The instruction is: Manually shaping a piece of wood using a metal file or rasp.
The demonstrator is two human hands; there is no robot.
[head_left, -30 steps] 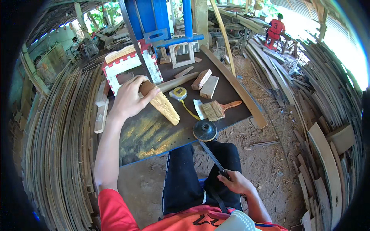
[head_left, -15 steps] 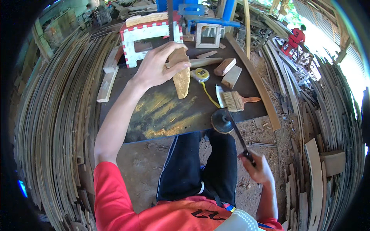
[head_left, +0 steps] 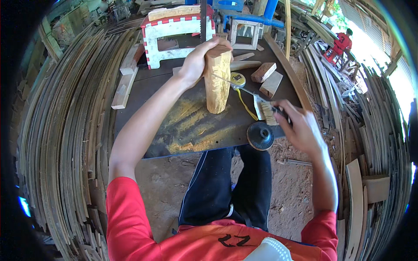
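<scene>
My left hand grips the top of a pale, roughly carved wood piece, which stands nearly upright over the dark tabletop. My right hand is closed on the black handle of a long metal file-like tool, whose blade reaches across to the wood piece. Behind the blade sit a yellow tape measure and two wood blocks. A paintbrush lies partly behind my right hand, and a black round pad rests at the table's front edge.
A white-and-red step stool, a small wooden frame and blue metalwork stand at the back. Long plank piles flank both sides; a board runs along the right. A person in red sits at back right.
My left hand has moved right and stood the wood piece more upright. My right hand has risen from near my leg toward the table, bringing the tool's blade up to the wood.
</scene>
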